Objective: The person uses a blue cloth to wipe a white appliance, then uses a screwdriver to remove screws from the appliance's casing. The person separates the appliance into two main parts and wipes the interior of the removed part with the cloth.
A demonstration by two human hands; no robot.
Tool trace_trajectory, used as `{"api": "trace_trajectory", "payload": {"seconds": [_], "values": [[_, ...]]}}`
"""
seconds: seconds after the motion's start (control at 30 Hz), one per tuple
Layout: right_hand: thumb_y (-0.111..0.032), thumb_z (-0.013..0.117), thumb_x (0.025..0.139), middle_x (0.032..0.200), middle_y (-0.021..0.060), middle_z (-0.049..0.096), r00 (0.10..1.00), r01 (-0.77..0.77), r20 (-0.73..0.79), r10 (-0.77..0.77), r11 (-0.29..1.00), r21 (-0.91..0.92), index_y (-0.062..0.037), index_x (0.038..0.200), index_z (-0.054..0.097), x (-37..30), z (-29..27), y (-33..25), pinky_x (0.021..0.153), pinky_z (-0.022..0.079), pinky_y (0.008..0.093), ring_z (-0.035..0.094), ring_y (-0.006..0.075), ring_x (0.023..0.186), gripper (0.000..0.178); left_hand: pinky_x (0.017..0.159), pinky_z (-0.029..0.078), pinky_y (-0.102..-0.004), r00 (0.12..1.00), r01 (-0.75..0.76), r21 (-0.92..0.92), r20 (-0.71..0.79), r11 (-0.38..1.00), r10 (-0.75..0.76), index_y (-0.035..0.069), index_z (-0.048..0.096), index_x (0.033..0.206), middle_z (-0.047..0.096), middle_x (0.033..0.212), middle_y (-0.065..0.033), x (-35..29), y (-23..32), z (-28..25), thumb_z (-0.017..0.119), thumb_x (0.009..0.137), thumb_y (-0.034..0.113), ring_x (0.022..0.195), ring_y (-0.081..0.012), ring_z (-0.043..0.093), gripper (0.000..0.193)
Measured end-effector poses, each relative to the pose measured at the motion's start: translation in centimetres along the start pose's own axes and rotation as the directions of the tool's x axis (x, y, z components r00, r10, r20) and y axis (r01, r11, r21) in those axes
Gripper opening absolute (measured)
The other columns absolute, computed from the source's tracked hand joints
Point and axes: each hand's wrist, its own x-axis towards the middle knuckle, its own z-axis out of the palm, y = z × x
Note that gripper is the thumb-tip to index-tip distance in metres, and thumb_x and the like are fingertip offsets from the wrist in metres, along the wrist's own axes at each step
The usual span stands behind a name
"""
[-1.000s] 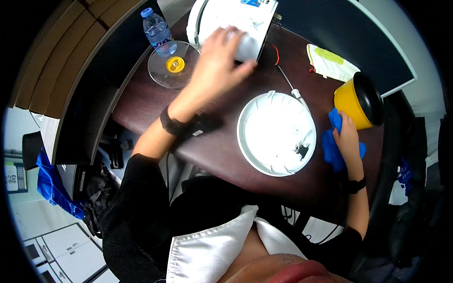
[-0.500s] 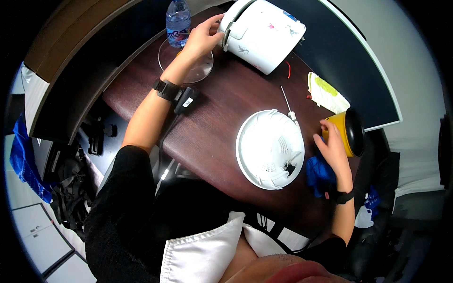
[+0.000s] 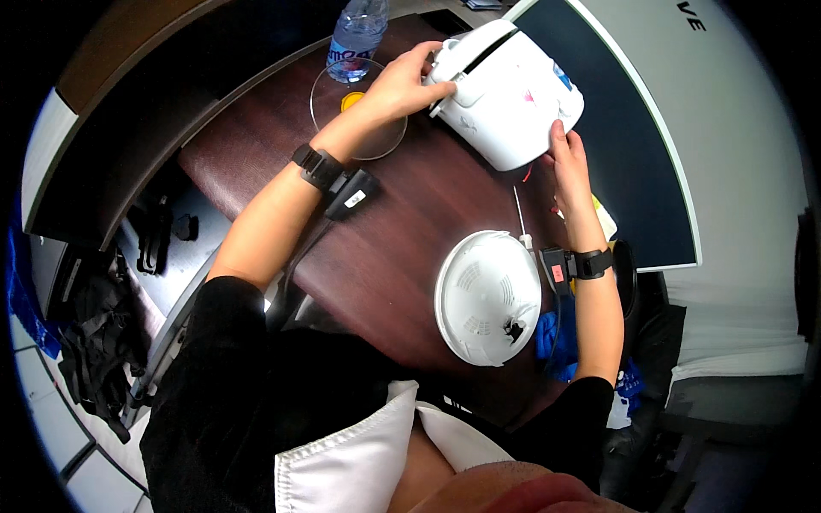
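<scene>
A white rice cooker body (image 3: 513, 107) with small printed pictures lies tilted on its side at the far side of the table. My left hand (image 3: 409, 85) grips its left end, thumb on the outer edge and fingers partly hidden behind it. At the opposite end, my right hand (image 3: 568, 167) is closed around the lower right corner. Nearer to me rests a round white vented cover (image 3: 483, 286), with a dark broken-looking patch at its lower right. A screwdriver (image 3: 524, 239) with a pale handle lies beside the cover, partly hidden by my right wrist strap.
A clear round lid (image 3: 400, 137) with a yellow knob lies left of the cooker, by a water bottle (image 3: 359, 38). A dark partition (image 3: 633, 145) stands behind. Blue cloth (image 3: 547, 335) and a black-rimmed container (image 3: 627, 278) sit near my right forearm.
My right hand has left the yellow container and moved up and away to the rice cooker, taking hold of it. The left hand keeps its grip, and the cooker has turned slightly.
</scene>
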Motion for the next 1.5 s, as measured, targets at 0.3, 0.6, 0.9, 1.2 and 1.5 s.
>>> {"api": "trace_trajectory", "payload": {"seconds": [0.3, 0.6, 0.9, 1.2, 1.5], "values": [[-0.035, 0.061, 0.096, 0.1, 0.0047, 0.065, 0.994, -0.107, 0.01, 0.107, 0.99, 0.094, 0.001, 0.115, 0.06, -1.1, 0.1, -1.7, 0.065, 0.047, 0.0217, 0.059, 0.0081, 0.081, 0.04, 0.073, 0.05, -0.0341, 0.994, -0.107, 0.021, 0.035, 0.994, 0.106, 0.003, 0.061, 0.122, 0.06, 0.089, -0.0139, -1.2, 1.1, -0.3, 0.079, 0.072, 0.038, 0.082, -0.0235, 0.059, 0.064], [-0.04, 0.062, 0.094, 0.102, 0.0043, 0.066, 0.993, -0.12, 0.004, 0.12, 0.992, 0.043, 0.0009, 0.118, 0.06, -0.4, -2.8, -0.1, 0.071, 0.049, 0.0233, 0.061, 0.0098, 0.084, 0.048, 0.071, 0.052, -0.0302, 0.991, -0.115, 0.197, -0.046, 0.974, 0.126, 0.0, 0.061, 0.122, 0.068, 0.087, -0.0126, -1.1, 1.2, -1.6, 0.073, 0.074, 0.03, 0.077, -0.017, 0.065, 0.058], [-0.041, 0.06, 0.095, 0.102, 0.003, 0.065, 0.992, -0.125, 0.017, 0.125, 0.991, 0.041, 0.0002, 0.117, 0.059, -0.5, -2.7, 0.2, 0.072, 0.047, 0.0224, 0.058, 0.008, 0.085, 0.047, 0.069, 0.052, -0.0279, 0.999, -0.013, 0.077, -0.051, 0.997, 0.017, 0.002, 0.062, 0.122, 0.068, 0.081, -0.0085, -0.9, 0.7, -2.1, 0.076, 0.076, 0.031, 0.072, -0.0133, 0.064, 0.056], [-0.043, 0.058, 0.096, 0.099, 0.002, 0.066, 0.995, -0.072, -0.066, 0.076, 0.995, 0.064, -0.0014, 0.116, 0.06, -1.8, -0.6, -0.7, 0.059, 0.043, 0.0191, 0.057, 0.0057, 0.079, 0.047, 0.077, 0.053, -0.0311, 0.969, -0.23, 0.04, 0.102, 0.972, 0.225, 0.009, 0.059, 0.13, 0.065, 0.092, -0.0109, -2.2, 1.7, 0.6, 0.071, 0.086, 0.023, 0.085, -0.0182, 0.066, 0.048], [-0.046, 0.056, 0.096, 0.108, 0.0063, 0.065, 0.994, -0.113, 0.002, 0.113, 0.993, -0.041, -0.0023, 0.118, 0.059, -2.3, -2.1, -0.8, 0.071, 0.051, 0.0252, 0.061, 0.0129, 0.091, 0.049, 0.078, 0.053, -0.0303, 0.98, -0.104, -0.084, 0.16, 0.991, 0.116, 0.008, 0.058, 0.131, 0.068, 0.091, -0.0078, -2.0, 1.8, 0.9, 0.069, 0.087, 0.018, 0.083, -0.0151, 0.066, 0.046]]}}
